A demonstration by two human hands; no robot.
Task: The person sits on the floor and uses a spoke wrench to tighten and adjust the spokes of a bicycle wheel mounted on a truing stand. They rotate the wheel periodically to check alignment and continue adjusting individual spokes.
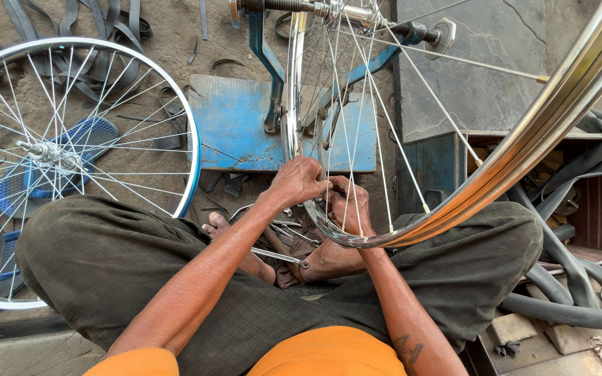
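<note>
Your left hand [299,181] is closed over the chrome wheel rim [292,104] at its lowest stretch, fingers wrapped down across the metal just above your lap. Your right hand [352,205] sits on the far side of the same rim, touching it, with its fingers threaded in among the spokes [377,125]; whether they pinch a spoke or a small tool there cannot be told, since the rim and spokes cover the fingertips. The rim stands upright in a blue truing stand [263,52], whose flat blue base [235,129] lies on the ground ahead of your crossed legs. A thin metal tool [280,256] lies on your feet below the hands. A second spoked wheel [71,153] rests to your left, over blue sandals [92,136]. Black inner tubes [573,278] curl at your right, beside a shiny bare rim [545,125] that arcs close past the camera.
</note>
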